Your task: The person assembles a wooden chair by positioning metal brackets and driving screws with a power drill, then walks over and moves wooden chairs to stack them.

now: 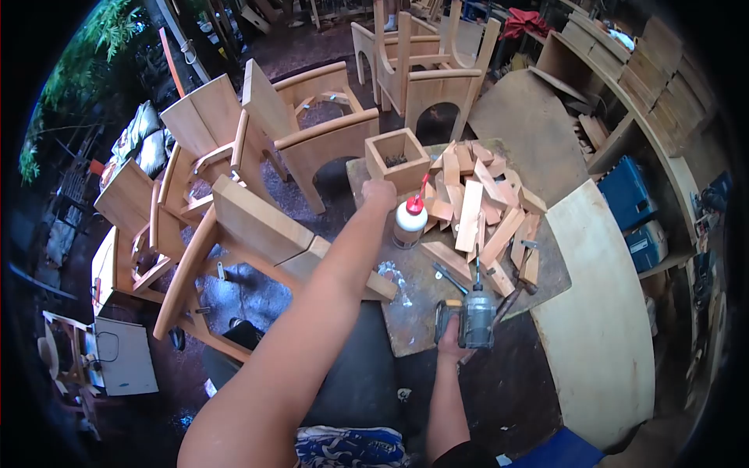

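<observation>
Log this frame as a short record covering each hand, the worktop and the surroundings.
Left hand: at the open wooden box; contact unclear
Right hand: gripping a power drill
Box contents: small dark items, too small to identify
Worktop: also bears a red-capped bottle and piled wood pieces
Surroundings: wooden chairs beyond the worktop

Bottle (407,231) on table (418,316), before box (407,176), left of blocks (468,214)

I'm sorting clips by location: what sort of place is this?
Most likely a furniture-making workshop: bare-wood chairs stand about, cut wood pieces lie heaped, and there's a power drill.
</observation>
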A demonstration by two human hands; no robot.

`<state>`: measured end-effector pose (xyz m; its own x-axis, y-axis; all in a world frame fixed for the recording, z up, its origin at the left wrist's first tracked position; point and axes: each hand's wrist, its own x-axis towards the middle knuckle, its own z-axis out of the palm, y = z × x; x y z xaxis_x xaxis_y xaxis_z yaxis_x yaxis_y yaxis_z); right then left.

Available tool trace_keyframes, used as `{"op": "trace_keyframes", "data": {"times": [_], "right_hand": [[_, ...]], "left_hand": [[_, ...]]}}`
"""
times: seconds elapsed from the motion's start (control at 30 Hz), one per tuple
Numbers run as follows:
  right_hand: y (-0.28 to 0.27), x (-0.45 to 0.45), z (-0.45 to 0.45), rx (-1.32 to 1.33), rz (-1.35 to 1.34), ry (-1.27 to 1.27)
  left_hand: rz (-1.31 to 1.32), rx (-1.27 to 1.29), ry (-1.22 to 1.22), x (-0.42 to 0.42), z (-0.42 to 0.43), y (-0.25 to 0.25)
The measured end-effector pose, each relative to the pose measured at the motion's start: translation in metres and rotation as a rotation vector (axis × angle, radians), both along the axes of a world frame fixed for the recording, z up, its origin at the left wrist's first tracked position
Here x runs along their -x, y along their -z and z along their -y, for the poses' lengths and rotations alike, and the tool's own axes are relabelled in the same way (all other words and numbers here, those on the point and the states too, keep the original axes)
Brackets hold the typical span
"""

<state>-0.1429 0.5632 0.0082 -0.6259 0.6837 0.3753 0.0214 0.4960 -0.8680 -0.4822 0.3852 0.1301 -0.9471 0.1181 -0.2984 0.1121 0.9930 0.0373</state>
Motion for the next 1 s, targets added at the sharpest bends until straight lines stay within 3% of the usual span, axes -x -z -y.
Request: {"op": "trace_keyframes", "data": {"times": [0.1, 0.17, 0.23, 0.3, 0.37, 0.47, 0.53, 0.67, 0.8, 0.87, 0.97, 1.0], "right_hand": [[0.007, 0.002, -0.002, -0.004, -0.012, -0.048], [-0.004, 0.006, -0.003, -0.090, -0.088, -0.026], [-0.014, 0.009, 0.003, 0.009, -0.167, -0.020], [-0.002, 0.012, -0.004, 0.061, -0.146, 0.046], [-0.001, 0.014, -0.003, 0.096, -0.135, 0.092], [-0.025, 0.019, 0.001, 0.205, -0.174, -0.020], [-0.024, 0.018, -0.001, 0.158, -0.074, 0.094], [-0.020, 0.023, -0.019, 0.093, -0.100, -0.042], [-0.038, 0.004, -0.020, 0.080, -0.099, -0.185], [-0.062, -0.028, -0.010, 0.050, -0.120, -0.346], [-0.075, -0.073, 0.007, -0.043, -0.052, -0.594], [-0.107, -0.090, 0.033, -0.059, 0.048, -0.682]], "left_hand": [[0.206, 0.063, 0.101, 0.007, 0.009, -0.025], [0.122, -0.010, 0.067, 0.002, 0.018, -0.044], [-0.047, -0.103, 0.074, -0.007, 0.026, -0.078], [-0.076, -0.496, 0.098, -0.039, 0.048, -0.135], [0.206, -1.341, 0.026, -0.074, 0.082, -0.153], [0.306, -1.752, -0.065, -0.168, 0.143, -0.187], [0.295, -1.996, -0.141, -0.227, 0.186, -0.165], [0.212, -2.320, -0.334, -0.347, 0.255, -0.100], [0.069, -2.401, -0.486, -0.464, 0.298, -0.041], [-0.012, -2.433, -0.734, -0.527, 0.307, -0.010], [0.046, -2.447, -0.799, -0.593, 0.312, 0.004], [0.089, -2.361, -0.842, -0.612, 0.315, 0.020]]}}
